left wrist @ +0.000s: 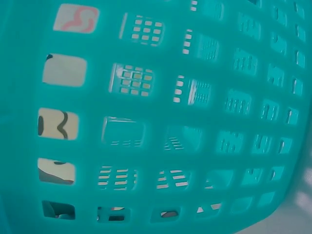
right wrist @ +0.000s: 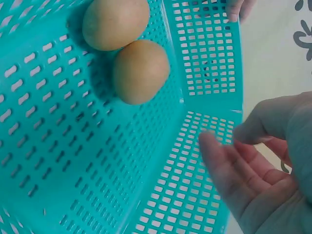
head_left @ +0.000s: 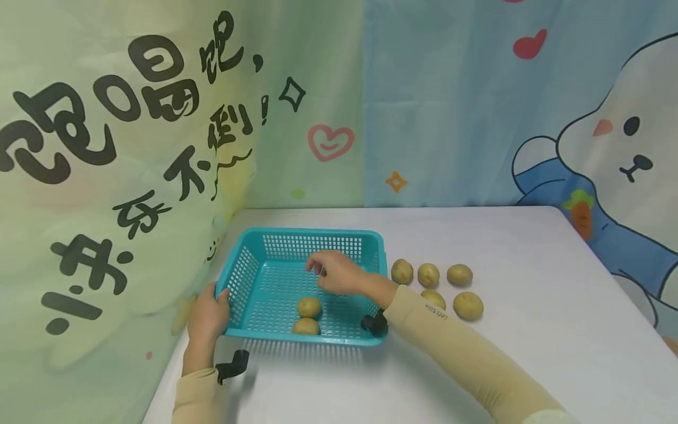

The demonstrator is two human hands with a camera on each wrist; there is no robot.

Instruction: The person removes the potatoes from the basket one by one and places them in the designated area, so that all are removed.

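A turquoise plastic basket (head_left: 281, 278) with slotted walls stands on the table. My left hand (head_left: 208, 315) grips its left rim, thumb over the edge. Two potatoes lie against the basket's near side, one potato (head_left: 309, 307) just behind the other potato (head_left: 306, 327). Over the basket's right half hovers my right hand (head_left: 339, 274), its fingers loosely bent with nothing between them. In the right wrist view, that hand (right wrist: 258, 170) is apart from both potatoes (right wrist: 141, 72). The left wrist view is filled by the basket's outer wall (left wrist: 97, 102), so the left hand is hidden there.
Several loose potatoes (head_left: 428, 275) lie on the white table (head_left: 556, 341) right of the basket, partly behind the right sleeve (head_left: 455, 341). A printed curtain (head_left: 439, 118) hangs behind the table and along its left side. Small black cameras sit at both wrists.
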